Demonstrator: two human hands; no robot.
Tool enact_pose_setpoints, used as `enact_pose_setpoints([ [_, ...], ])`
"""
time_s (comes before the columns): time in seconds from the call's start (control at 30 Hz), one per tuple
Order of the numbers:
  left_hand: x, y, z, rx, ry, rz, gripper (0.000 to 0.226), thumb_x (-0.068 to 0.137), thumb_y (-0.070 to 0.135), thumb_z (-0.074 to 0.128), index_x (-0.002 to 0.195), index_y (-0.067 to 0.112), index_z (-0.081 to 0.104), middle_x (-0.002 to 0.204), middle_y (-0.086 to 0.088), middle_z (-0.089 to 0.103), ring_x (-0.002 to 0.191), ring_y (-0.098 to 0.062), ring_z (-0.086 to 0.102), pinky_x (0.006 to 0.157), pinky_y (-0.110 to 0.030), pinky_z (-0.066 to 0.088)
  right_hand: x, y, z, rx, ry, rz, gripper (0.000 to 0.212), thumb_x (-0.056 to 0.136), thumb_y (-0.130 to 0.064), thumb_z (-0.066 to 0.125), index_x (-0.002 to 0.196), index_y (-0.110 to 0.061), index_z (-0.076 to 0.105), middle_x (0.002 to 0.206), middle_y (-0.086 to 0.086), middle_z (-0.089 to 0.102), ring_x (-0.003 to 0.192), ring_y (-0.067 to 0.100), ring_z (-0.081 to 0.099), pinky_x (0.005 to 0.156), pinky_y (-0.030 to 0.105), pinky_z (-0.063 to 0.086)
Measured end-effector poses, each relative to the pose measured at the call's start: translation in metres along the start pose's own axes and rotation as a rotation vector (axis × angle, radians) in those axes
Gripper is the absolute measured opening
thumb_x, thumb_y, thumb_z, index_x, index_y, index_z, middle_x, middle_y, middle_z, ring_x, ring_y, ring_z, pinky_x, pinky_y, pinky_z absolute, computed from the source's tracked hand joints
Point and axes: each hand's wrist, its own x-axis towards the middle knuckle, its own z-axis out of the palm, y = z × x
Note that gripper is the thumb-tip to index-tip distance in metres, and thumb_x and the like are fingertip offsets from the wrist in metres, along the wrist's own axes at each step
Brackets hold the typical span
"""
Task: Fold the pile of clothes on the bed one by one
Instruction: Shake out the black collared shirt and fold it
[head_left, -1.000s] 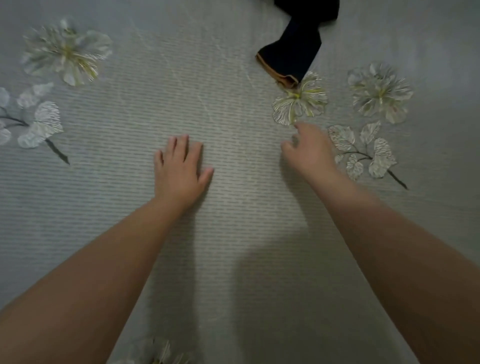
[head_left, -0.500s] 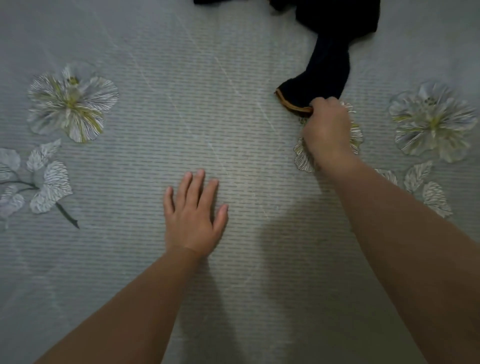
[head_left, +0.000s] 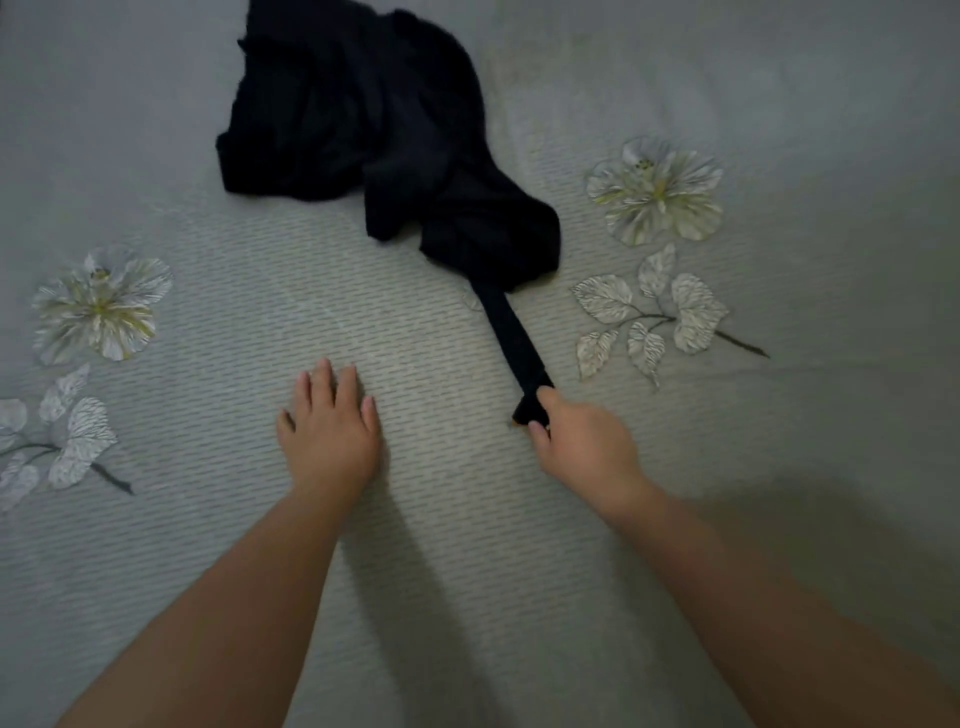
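Garment: dark garment (head_left: 374, 124) bunched far of right hand (head_left: 584, 441); sleeve (head_left: 511, 338) runs near-far.
Grip: right pinches cuff; left hand (head_left: 330, 431) flat on bed (head_left: 208, 286).

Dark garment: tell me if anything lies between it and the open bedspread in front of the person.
Nothing visible does. The right hand grips the end of the dark garment; the bedspread toward the person holds only the left hand, resting flat to the side.

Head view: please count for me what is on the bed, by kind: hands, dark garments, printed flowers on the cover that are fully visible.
Hands: 2, the left hand flat on the bed cover, the right hand gripping the garment's end.
Dark garments: 1 crumpled dark garment.
Printed flowers: 2, left flower and right flower.
Total: 5.
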Motion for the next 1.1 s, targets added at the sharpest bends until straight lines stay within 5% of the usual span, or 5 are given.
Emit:
enact_pose_setpoints([
  [0.17, -0.068, 0.034, -0.014, 0.118, -0.185, 0.13, 0.037, 0.094, 0.032, 0.037, 0.128, 0.019, 0.04, 0.134, -0.006, 0.039, 0.123, -0.025, 0.038, 0.096, -0.038, 0.037, -0.082, 0.027, -0.005, 0.028, -0.21, 0.077, 0.037, 0.094, -0.026, 0.042, 0.13, -0.02, 0.046, 0.115, 0.011, 0.061, 0.104, 0.027, 0.058, 0.079, 0.032, 0.047],
  [0.6, -0.227, 0.086, -0.031, 0.216, -0.347, 0.181, 0.038, 0.094, 0.025, 0.037, 0.13, 0.015, 0.038, 0.132, -0.009, 0.043, 0.12, -0.028, 0.041, 0.091, -0.037, 0.038, -0.274, 0.151, -0.003, -0.474, -1.05, 0.273, 0.044, 0.086, -0.03, 0.054, 0.125, -0.009, 0.052, 0.129, 0.007, 0.054, 0.115, 0.02, 0.053, 0.094, 0.031, 0.043],
  [0.83, -0.277, 0.095, 0.008, 0.1, -0.466, 0.108, 0.042, 0.093, 0.025, 0.04, 0.133, 0.015, 0.035, 0.134, -0.008, 0.043, 0.122, -0.026, 0.041, 0.091, -0.037, 0.039, -0.27, 0.146, -0.013, -0.267, -0.215, -0.04, 0.072, 0.082, -0.049, 0.057, 0.141, -0.02, 0.026, 0.143, 0.009, 0.029, 0.126, 0.024, 0.036, 0.096, 0.034, 0.038],
  [0.93, -0.287, 0.102, 0.02, -0.177, -0.443, 0.069, 0.048, 0.094, 0.029, 0.044, 0.137, 0.012, 0.033, 0.136, -0.01, 0.044, 0.123, -0.025, 0.042, 0.096, -0.035, 0.038, -0.254, 0.136, -0.01, -0.266, -0.197, -0.094, 0.092, 0.082, -0.047, 0.059, 0.146, -0.029, -0.004, 0.154, 0.01, -0.004, 0.138, 0.026, 0.015, 0.106, 0.039, 0.029],
  [1.1, -0.291, 0.126, 0.026, -0.452, -0.325, 0.118, 0.035, 0.09, 0.028, 0.055, 0.118, 0.008, 0.056, 0.116, -0.003, 0.057, 0.112, -0.019, 0.051, 0.086, -0.024, 0.038, -0.225, 0.134, -0.012, 0.041, -0.261, -0.068, 0.041, 0.092, -0.021, 0.049, 0.132, -0.013, 0.044, 0.126, 0.012, 0.053, 0.111, 0.025, 0.052, 0.092, 0.034, 0.045],
])
